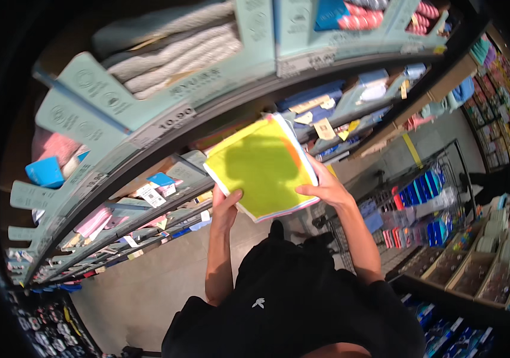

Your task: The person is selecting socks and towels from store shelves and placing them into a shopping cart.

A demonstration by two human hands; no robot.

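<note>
A stack of folded cloths [261, 168], with a yellow-green one on top and white, blue and pink edges beneath, is held between both hands before the shelves. My left hand [226, 206] grips its near left corner, thumb on the top cloth and fingers hidden underneath. At the right edge, my right hand [326, 185] holds the stack with its thumb laid over the near right corner. An orange patch shows near the right side of the top cloth, and a dark shadow lies across its middle.
Store shelves [161, 129] with folded towels [179, 49] in light green cardboard trays curve across the front and left. A wire shopping cart [416, 206] with blue packages stands to the right, beside wooden bins [465, 273]. Part of another person [490, 185] shows at the far right.
</note>
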